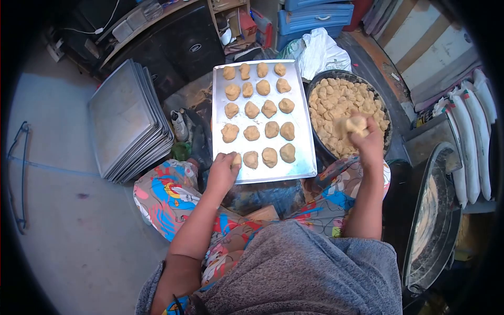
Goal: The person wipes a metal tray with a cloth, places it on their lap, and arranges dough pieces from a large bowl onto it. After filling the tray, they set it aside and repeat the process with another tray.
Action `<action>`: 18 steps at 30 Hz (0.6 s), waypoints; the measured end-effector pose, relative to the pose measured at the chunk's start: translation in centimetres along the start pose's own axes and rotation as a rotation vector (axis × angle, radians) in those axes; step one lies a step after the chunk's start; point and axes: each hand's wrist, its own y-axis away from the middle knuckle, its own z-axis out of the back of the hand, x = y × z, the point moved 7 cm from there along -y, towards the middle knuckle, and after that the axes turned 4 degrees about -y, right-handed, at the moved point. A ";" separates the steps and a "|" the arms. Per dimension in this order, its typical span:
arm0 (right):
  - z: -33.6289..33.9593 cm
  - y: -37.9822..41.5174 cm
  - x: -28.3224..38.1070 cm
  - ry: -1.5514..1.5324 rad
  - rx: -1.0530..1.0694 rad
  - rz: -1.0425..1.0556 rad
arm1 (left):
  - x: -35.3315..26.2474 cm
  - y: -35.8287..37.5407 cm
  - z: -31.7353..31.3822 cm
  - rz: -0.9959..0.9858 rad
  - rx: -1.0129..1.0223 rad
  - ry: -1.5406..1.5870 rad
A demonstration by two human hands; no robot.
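Left hand low at tray corner, fingers seemingly closed round dough, right fingers curled round dough

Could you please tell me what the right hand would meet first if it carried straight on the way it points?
Probably the heaped dough pieces in the black tub, ahead of and below the right hand, though its height is unclear and it might pass over them.

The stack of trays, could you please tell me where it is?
In the head view, the stack of trays is on the person's left, left of the tray of dough balls, with a shoe between them.
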 end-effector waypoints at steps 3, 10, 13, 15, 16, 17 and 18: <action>3.1 -3.9 1.2 0.420 -0.165 0.217 | -1.0 0.3 0.6 -0.089 -0.117 -0.156; -7.5 -1.9 -3.3 0.762 0.302 0.136 | -6.8 0.4 -0.6 -0.332 -0.159 -0.364; -12.2 1.3 -7.6 0.851 0.644 0.039 | -6.4 0.2 -2.2 -0.340 -0.110 -0.408; -13.3 1.7 -8.2 0.900 0.727 0.044 | -6.3 -0.2 -1.7 -0.313 -0.077 -0.349; -13.5 1.6 -8.5 0.895 0.751 0.051 | -6.1 -0.6 -1.4 -0.281 -0.049 -0.287; -13.6 1.1 -8.8 0.897 0.751 0.049 | -5.3 -1.3 -0.5 -0.277 -0.171 -0.278; -13.1 0.0 -8.7 0.825 0.643 0.030 | -4.3 -2.0 0.6 -0.270 -0.292 -0.270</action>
